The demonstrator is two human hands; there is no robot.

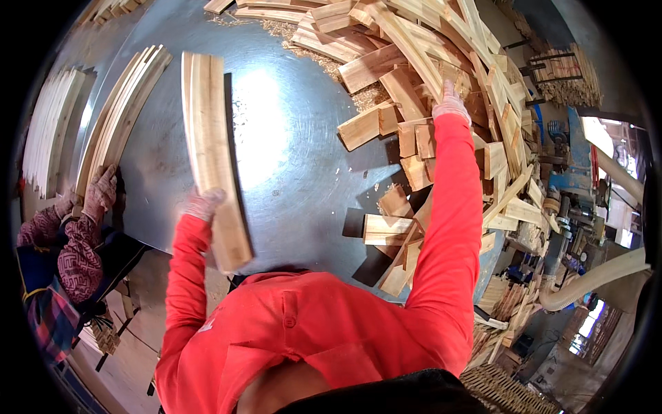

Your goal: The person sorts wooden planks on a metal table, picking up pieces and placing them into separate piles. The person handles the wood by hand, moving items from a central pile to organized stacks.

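A stack of long, pale wooden boards [207, 117] lies lengthwise on the metal table, left of the middle. My left hand [205, 205], in a light glove, grips the stack's left side near its closer end, the thumb over the top; the other fingers are partly hidden. Reaching far to the right, my right hand [452, 102], also gloved, closes on the near end of a long wooden strip [407, 48]. That strip rests on a heaped pile of loose wood pieces [376, 69], short blocks and long strips mixed.
On the left, a co-worker's gloved hands [102, 190] hold a bundle of wooden strips [127, 103]. Another row of paler strips [52, 131] lies beyond it. Shavings [369, 96] edge the pile on the metal table [303, 207]. Machinery with a ribbed hose [593, 279] stands at right.
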